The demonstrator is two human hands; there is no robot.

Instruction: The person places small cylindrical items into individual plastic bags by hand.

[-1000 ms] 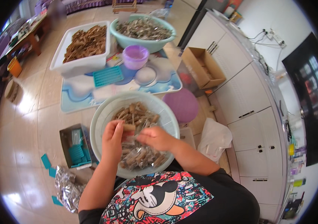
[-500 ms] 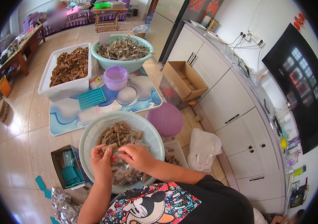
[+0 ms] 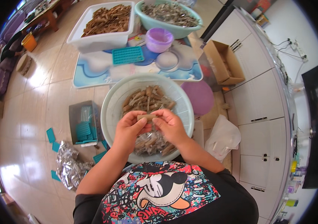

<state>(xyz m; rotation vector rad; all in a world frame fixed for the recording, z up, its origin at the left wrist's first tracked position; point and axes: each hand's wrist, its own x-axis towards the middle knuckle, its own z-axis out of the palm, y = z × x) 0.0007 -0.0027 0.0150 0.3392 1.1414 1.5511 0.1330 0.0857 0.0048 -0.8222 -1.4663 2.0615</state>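
Observation:
Between my two hands is a short, brown cylindrical roll [image 3: 146, 117], lying crosswise. My left hand [image 3: 127, 128] pinches its left end between thumb and fingers. My right hand [image 3: 171, 127] closes on the other end, its thumb pressed near the tip. Both are above a pale green round basket [image 3: 108, 112] in front of me. Inside the basket lie many similar brown rolls [image 3: 140, 100], several in clear crinkled wrappers [image 3: 147, 141]. Whether the held roll has a wrapper on it I cannot tell.
Beyond the basket, a blue patterned table [image 3: 101, 76] bears a white bin [image 3: 77, 40] of brown pieces, a turquoise basin [image 3: 189, 31], a purple bowl [image 3: 159, 46] and a teal tray [image 3: 128, 55]. A grey box [image 3: 74, 125] and silvery wrapping [image 3: 69, 168] lie left; a white bag [image 3: 224, 136] sits right.
The view has tipped down and turned, so the basket appears more central. My right hand has shifted from beside the roll to its right end; the roll now lies level between both hands.

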